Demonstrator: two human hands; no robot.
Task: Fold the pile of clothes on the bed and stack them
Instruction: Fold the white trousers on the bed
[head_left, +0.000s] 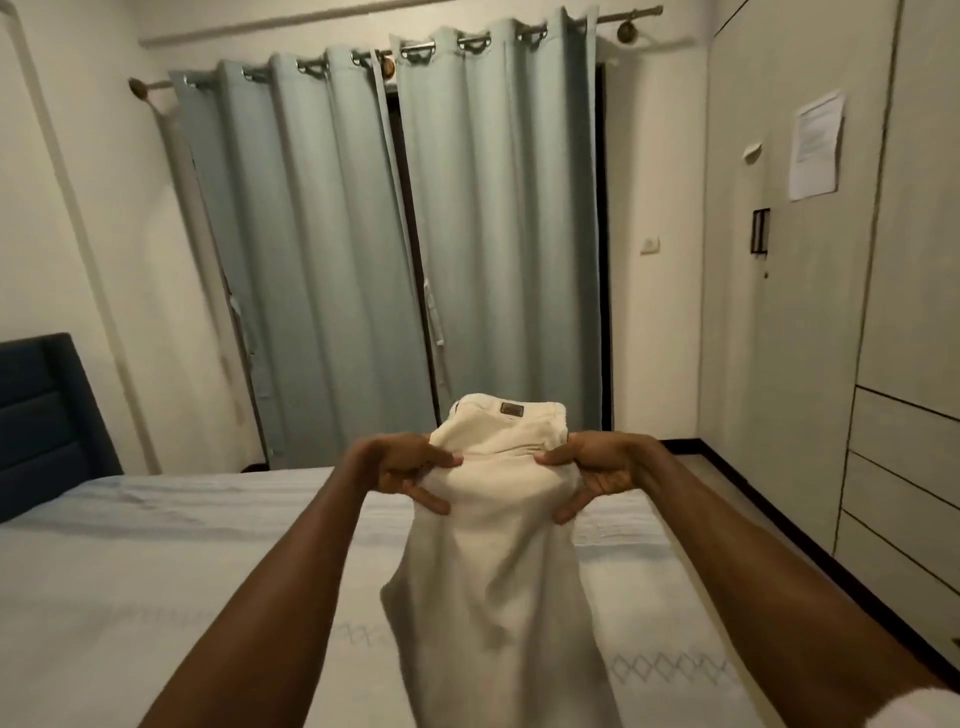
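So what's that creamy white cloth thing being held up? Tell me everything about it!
It looks like a pair of cream trousers, made of thick, soft-looking cloth. A small brown patch sits at the waistband on top. It is held up in the air above the bed, with the waist end flopping away toward the curtains and the rest hanging down toward the camera, rumpled and not yet folded. The left hand pinches its left edge, and the right hand pinches its right edge. Its bottom end runs out of the picture.
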